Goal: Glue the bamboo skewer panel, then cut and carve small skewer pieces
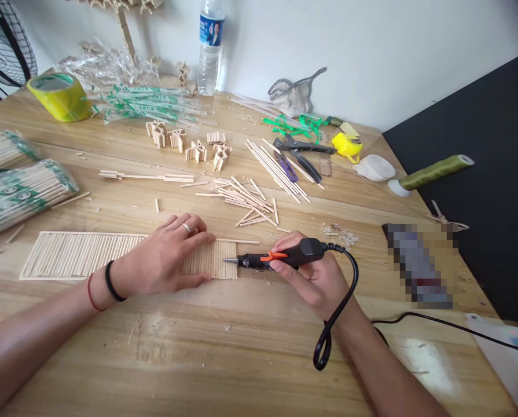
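The left hand (165,252) lies palm down with its fingers spread wide, the thumb along the near edge and the index finger at the far edge of a flat panel of pale sticks (98,255). The panel sits right under these fingers: a framed stretch runs out to the left behind the wrist, and a short end shows just right of the fingertips.

The right hand (322,281) has its fingers curled around a black corded tool (306,253), the index finger and thumb close to its orange trigger. The tool's metal nozzle (230,260) points toward the left fingers, over the panel's right end; whether it touches the sticks I cannot tell.

Just beyond the left fingertips is a loose pile of short sticks (248,202). Farther past them are small star-shaped stick bundles (197,152), with longer sticks (276,174) beyond the right fingers, near black-handled pliers (300,156). Well apart, farthest from both hands, stands a water bottle (209,63).
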Action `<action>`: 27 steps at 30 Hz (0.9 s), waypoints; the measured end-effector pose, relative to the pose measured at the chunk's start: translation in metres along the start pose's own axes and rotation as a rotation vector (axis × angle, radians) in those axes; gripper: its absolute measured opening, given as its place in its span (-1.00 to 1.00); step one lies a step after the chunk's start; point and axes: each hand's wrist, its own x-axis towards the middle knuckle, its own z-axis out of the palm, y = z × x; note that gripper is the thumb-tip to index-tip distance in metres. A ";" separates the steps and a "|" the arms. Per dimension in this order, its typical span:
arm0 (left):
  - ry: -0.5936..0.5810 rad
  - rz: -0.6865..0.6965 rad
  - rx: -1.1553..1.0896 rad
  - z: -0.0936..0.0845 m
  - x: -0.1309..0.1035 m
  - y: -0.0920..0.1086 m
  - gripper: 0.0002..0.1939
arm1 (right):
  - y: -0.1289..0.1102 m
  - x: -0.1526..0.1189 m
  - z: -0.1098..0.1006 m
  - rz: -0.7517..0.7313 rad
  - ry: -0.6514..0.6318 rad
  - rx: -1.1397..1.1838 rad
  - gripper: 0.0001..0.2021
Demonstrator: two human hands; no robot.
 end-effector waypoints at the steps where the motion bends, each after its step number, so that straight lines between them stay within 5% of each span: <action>1: 0.000 0.000 0.002 0.000 0.000 0.000 -0.43 | 0.000 0.000 0.000 0.003 0.000 0.007 -0.92; 27: -0.013 -0.045 -0.022 -0.002 0.001 0.004 -0.41 | 0.001 0.002 0.001 -0.070 0.042 -0.101 -0.89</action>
